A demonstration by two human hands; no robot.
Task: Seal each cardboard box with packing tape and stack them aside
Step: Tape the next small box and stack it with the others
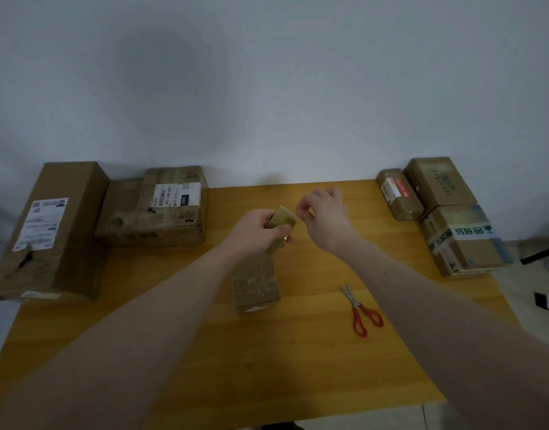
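Two bare hands work a roll of packing tape above a small cardboard box on a yellow wooden desk.

The left hand (257,226) grips the tape roll (281,226) near the desk's centre, fingers curled round it. The right hand (324,212), just beside it at 3 o'clock, has thumb and forefinger pinched together at the roll's edge, probably on the tape's end, though the blur hides it. The small box (256,285) sits on the desk (174,367) below the hands, at 6 o'clock from the roll. Red-handled scissors (361,310) lie at 4 o'clock, blades apart. At 9 o'clock stand a tall box (46,231) and a labelled box (161,209). At 3 o'clock three more boxes (447,212) cluster by the wall.
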